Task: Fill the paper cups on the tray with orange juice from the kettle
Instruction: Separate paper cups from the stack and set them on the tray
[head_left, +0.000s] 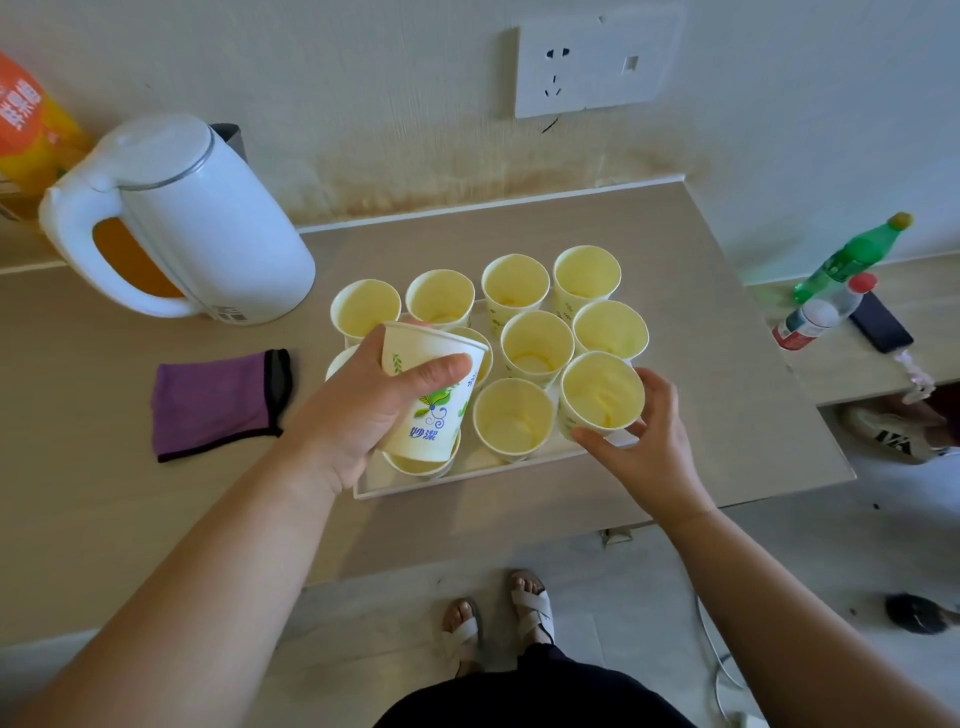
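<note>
Several empty paper cups stand on a white tray (467, 480) in the middle of the table. My left hand (374, 400) holds one printed paper cup (434, 410) tilted above the tray's front-left corner, with another cup (423, 465) under it. My right hand (644, 441) grips the front-right cup (600, 392) by its side. The white kettle (202, 223) stands at the back left with its lid closed, apart from both hands.
A purple cloth (218, 402) lies left of the tray. An orange juice carton (31, 135) stands behind the kettle. At the right, on a lower shelf, are a green bottle (852, 254), a small bottle (815, 317) and a phone (880, 322). A wall socket (587, 65) is above.
</note>
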